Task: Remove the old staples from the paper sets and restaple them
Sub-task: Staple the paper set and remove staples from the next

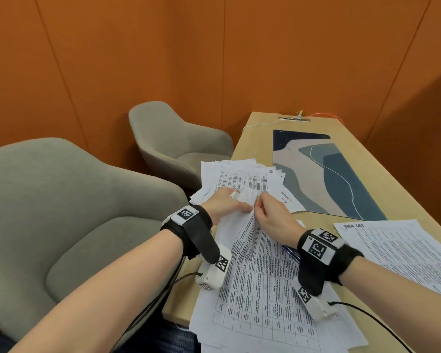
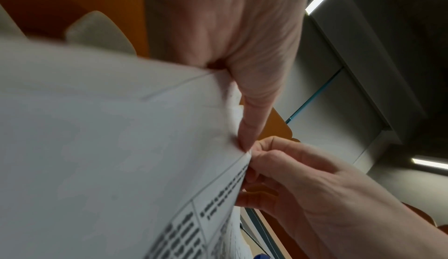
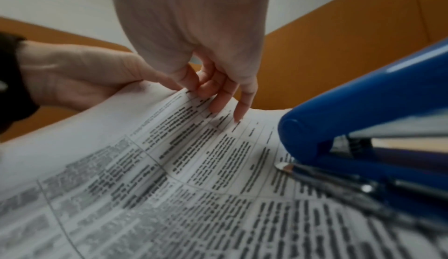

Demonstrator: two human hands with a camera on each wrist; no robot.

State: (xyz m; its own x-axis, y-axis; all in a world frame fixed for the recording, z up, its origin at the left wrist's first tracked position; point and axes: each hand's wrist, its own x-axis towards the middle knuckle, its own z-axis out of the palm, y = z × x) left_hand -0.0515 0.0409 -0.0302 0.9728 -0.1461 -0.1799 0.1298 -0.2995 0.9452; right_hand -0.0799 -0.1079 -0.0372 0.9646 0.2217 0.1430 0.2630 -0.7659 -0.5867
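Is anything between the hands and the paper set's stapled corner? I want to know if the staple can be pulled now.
Nothing visible: left hand and right hand both already pinch the paper set at its corner.

- left hand [image 1: 224,205], right hand [image 1: 274,216]: bare, forearms bare, no sleeves
- black wrist straps [image 1: 323,261] on both
- white camera modules [image 1: 214,272] underneath, black-and-white square fiducial tags
- black cables [image 1: 364,310] trail off each module
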